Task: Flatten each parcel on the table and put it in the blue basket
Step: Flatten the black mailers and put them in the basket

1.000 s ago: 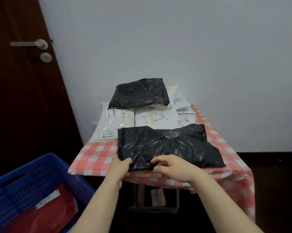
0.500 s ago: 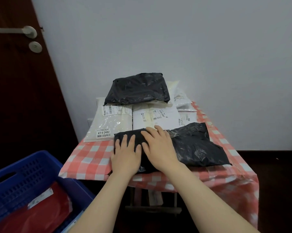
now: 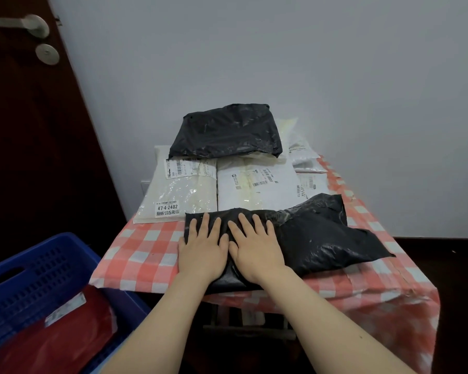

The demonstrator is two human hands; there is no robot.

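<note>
Blue basket [image 3: 38,268] is seen nearest, at the lower left, set lower than the table [image 3: 146,247] and just beside its front left corner; a red parcel [image 3: 60,344] with a white label is held inside it. Just beyond, at the front edge of the table, which is covered with a red-and-white checked cloth, a black parcel [image 3: 327,238] is laid, its near left corner reaching slightly over the edge. On the left end of this parcel the left hand [image 3: 202,252] and the right hand [image 3: 257,249] are laid palm down, side by side, with the thumbs almost touching. The fingers of both hands are held straight and a little spread, and nothing is gripped by either. The right end of the parcel is left uncovered and is seen crumpled and raised. Behind it, a clear-fronted white parcel [image 3: 179,190] marked 47-4-2402 is laid at the left, a second white parcel [image 3: 254,184] is placed beside it at the middle, and a third white parcel [image 3: 312,184] is partly hidden at the right. Farther back, another black parcel [image 3: 227,133] is stacked on top of pale parcels. At the rear a plain grey wall [image 3: 308,49] is seen, and at the left a dark door [image 3: 25,130] fitted with a metal handle [image 3: 25,22].
</note>
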